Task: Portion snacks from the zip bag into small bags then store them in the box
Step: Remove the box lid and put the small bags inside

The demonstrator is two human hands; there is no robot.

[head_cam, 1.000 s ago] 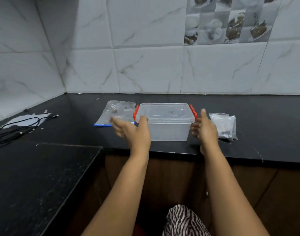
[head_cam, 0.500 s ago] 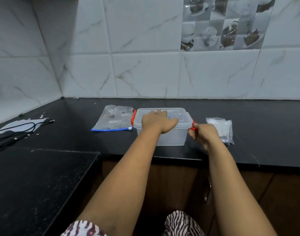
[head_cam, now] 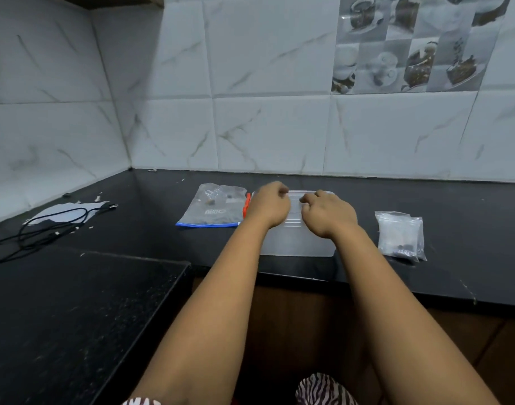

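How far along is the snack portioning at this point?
Done: small bags with dark snacks lie right of the box; the zip bag lies flat on its left. In hand: left hand and right hand rest on the lid. Left: the small bags are not yet in the box.

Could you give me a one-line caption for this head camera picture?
Both hands, left and right, rest on the lidded box between zip bag and small bags.

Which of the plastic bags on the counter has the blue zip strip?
The flat zip bag left of the box, blue strip along its near edge. The small bags on the right are clear, without one.
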